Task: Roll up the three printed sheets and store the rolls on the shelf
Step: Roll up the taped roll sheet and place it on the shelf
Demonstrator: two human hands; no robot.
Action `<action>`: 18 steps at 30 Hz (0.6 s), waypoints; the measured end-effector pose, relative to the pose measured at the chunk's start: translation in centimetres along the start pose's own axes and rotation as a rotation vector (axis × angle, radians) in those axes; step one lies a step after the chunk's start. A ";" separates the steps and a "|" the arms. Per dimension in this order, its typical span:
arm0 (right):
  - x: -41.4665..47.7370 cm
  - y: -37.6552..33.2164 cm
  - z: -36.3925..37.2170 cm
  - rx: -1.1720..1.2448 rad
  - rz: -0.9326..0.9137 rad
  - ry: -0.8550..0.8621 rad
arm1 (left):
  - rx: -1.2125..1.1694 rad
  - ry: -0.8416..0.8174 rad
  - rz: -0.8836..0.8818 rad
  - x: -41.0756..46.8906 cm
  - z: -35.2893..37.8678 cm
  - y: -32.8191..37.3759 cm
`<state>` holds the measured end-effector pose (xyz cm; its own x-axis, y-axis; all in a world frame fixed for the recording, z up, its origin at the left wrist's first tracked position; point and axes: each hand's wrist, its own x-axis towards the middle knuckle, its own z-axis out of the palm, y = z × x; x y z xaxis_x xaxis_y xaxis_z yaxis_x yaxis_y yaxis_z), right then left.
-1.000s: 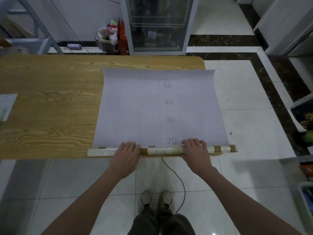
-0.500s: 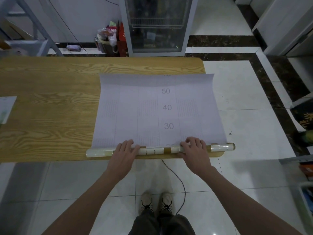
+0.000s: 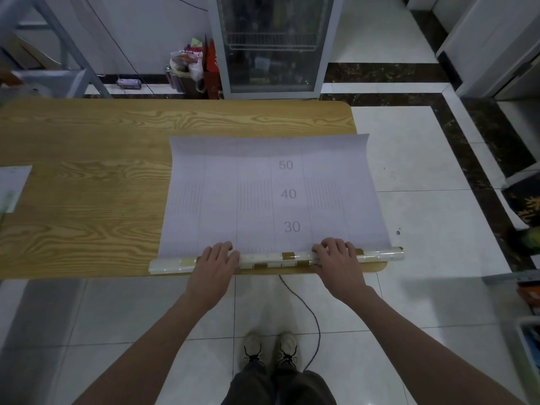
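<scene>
Sheet (image 3: pixel 222 206) of pale paper lies flat on the right part of the desk (image 3: pixel 87 214), printed with thin lines and the numbers 50, 40 and 30 running toward the near edge. Its right side reaches out past the right edge of the desk, and its far edge curls up a little, short of the far edge. The near end of it is wound into a roll (image 3: pixel 271 258) that lies along the near edge of the desk, with a glossy outside patterned in white and brown squares. The right end of the roll sticks out beyond the near right corner.

Both forearms come in from below, bare, and angle inward to the roll. The left hand (image 3: pixel 216 264) sits palm down on the roll left of its middle, fingers close together and bent over its top, tips touching the flat paper just beyond. The right hand (image 3: pixel 339 258) sits the same way right of the middle, knuckles raised and fingers curled over the roll. The thumbs are hidden, so I cannot tell if they are beneath it.

Another paper (image 3: pixel 11 185) lies at the left edge of the desk. A glass-door cabinet (image 3: pixel 271 45) stands beyond the far edge, and a cable (image 3: pixel 306 311) trails on the floor by the shoes (image 3: pixel 271 352).
</scene>
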<state>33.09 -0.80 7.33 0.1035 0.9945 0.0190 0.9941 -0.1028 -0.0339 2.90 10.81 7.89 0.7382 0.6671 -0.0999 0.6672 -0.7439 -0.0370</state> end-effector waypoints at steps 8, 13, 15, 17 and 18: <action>-0.5 0.0 0.1 0.007 -0.019 0.008 | -0.030 0.008 0.025 -0.3 -0.4 0.2; -0.3 0.1 -0.1 0.031 -0.015 -0.040 | -0.021 0.023 0.059 -0.6 0.0 0.1; -0.3 0.2 -0.1 0.023 -0.005 -0.032 | -0.039 0.020 0.033 -0.8 0.1 0.1; -0.4 0.2 -0.1 -0.013 -0.037 -0.024 | -0.042 0.000 0.003 -0.9 0.3 0.0; -0.5 0.3 0.0 -0.025 -0.058 -0.018 | -0.035 0.006 0.005 -1.0 0.4 -0.1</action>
<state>33.30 -1.29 7.35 0.0453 0.9990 0.0018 0.9989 -0.0452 -0.0080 2.08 10.19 7.58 0.7422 0.6635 -0.0943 0.6664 -0.7456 -0.0014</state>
